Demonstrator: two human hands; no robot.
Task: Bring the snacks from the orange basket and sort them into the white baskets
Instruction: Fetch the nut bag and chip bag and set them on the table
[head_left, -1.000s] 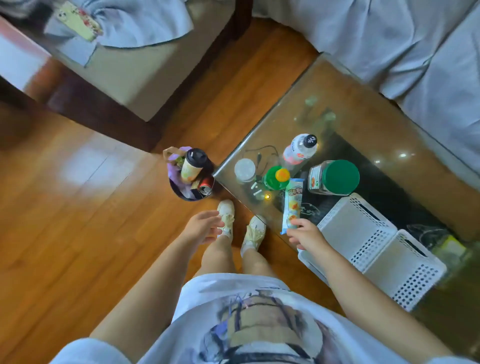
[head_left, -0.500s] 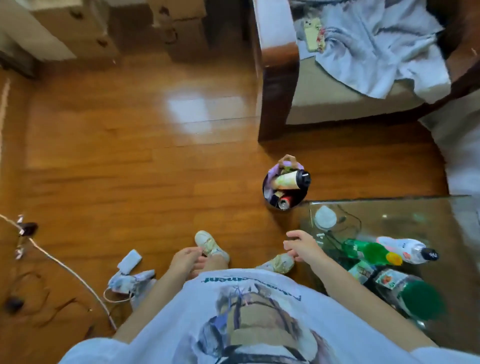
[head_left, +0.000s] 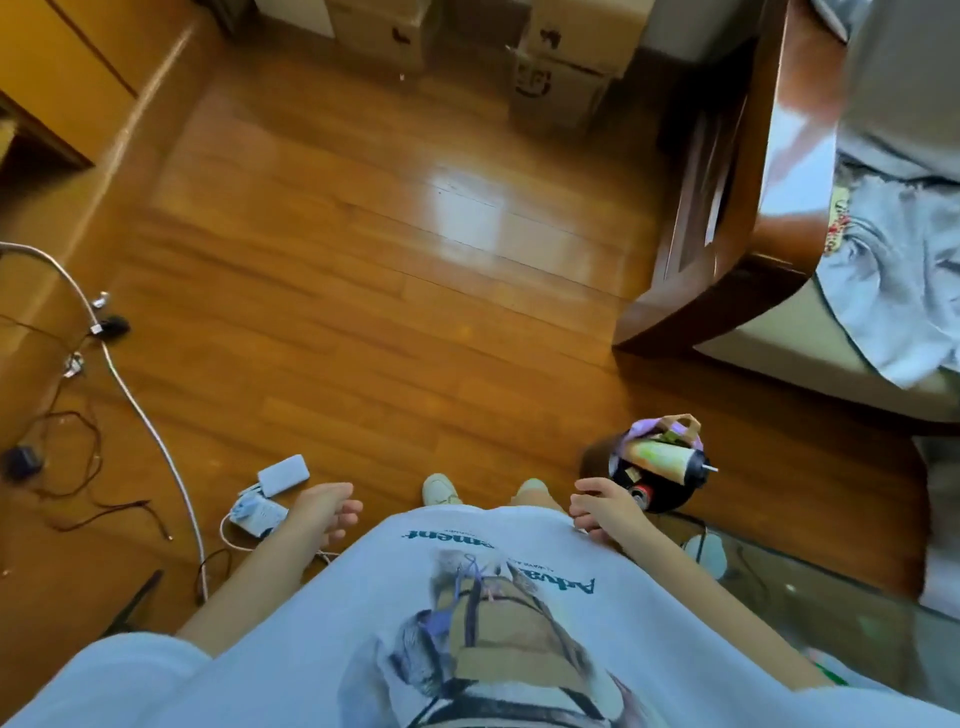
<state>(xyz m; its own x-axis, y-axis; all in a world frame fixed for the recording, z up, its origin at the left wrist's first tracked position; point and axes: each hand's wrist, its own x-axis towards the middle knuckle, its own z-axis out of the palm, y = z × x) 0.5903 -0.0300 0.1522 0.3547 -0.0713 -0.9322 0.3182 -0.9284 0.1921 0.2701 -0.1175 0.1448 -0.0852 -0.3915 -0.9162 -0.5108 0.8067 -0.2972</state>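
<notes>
Both hands hang empty with fingers loosely curled: the left hand (head_left: 326, 512) over bare floor, the right hand (head_left: 605, 506) just beside the basket (head_left: 667, 499), which sits on the floor ahead and to the right of it, against the corner of the glass table (head_left: 831, 597). The right hand is plainly the nearer one — the left is well apart, across the body. The basket looks dark and round from here, with a tan looped handle (head_left: 683, 423) at its far side. A paper-wrapped cup (head_left: 662, 458) with a black lid lies across the top, long axis running left to right, lid pointing right. A red can (head_left: 641, 492) shows below it and purple wrapping (head_left: 647, 430) behind. The white baskets are out of view.
</notes>
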